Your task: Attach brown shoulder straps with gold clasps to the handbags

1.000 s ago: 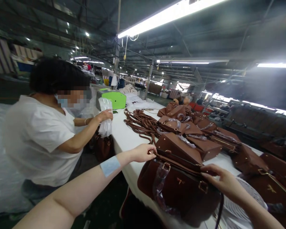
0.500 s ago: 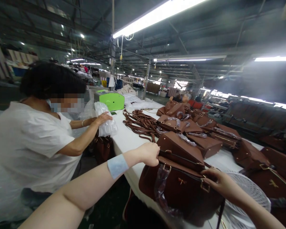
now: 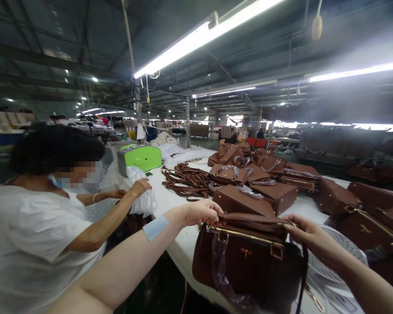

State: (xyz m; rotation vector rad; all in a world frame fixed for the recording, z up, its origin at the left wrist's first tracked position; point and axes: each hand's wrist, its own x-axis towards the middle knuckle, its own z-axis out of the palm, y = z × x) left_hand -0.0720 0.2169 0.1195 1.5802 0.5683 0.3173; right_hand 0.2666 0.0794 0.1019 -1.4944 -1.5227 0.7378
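A brown leather handbag (image 3: 249,266) with gold buckles stands upright at the near edge of the white table (image 3: 173,205). My left hand (image 3: 201,212) pinches the left end of its top opening. My right hand (image 3: 309,237) grips the right end of the same opening. Clear plastic wrap hangs from the bag's near handle. Behind it lie several more brown handbags (image 3: 249,198), some with plastic round their handles.
A pile of brown straps (image 3: 185,179) lies mid-table, with a green machine (image 3: 139,158) beyond it. At the left a co-worker in a white shirt (image 3: 36,235) presses a clear plastic bag (image 3: 142,196). A white fan grille (image 3: 343,257) lies by my right arm.
The handbag has been lifted from a tilted position to upright, its top now level between my hands. The view has shifted left and down. The co-worker lowered the plastic bag.
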